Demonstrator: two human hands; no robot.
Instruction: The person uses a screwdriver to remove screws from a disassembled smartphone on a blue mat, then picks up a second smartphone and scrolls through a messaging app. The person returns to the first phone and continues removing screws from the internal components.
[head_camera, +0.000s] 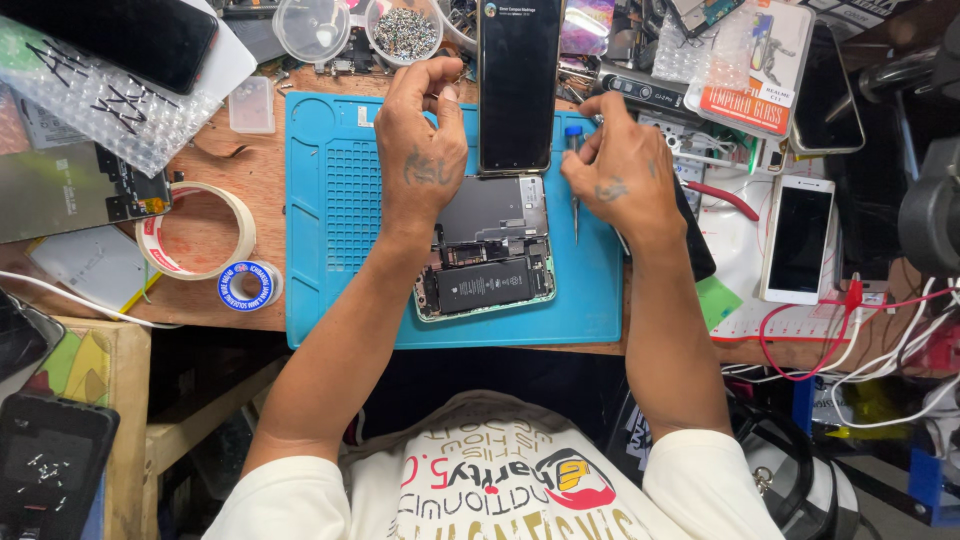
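An opened phone lies on a blue work mat at the middle of the wooden bench, its back toward the near edge and its black battery and dark shield plates showing. Its lifted screen stands up at the far end of the body, the glass lit at the top. The left hand is curled over the far left corner of the phone body, fingers bent down and pinched together close beside the screen's left edge; whether it holds anything small cannot be told. The right hand is closed around a thin screwdriver with a blue cap, the shaft pointing toward the near side just right of the screen and body. Left of the mat lie a wide roll of tape and a small blue-and-white spool. At the far edge stands a clear tub of tiny screws. To the right, well apart from the hands, a white phone lies face up among red and white cables.
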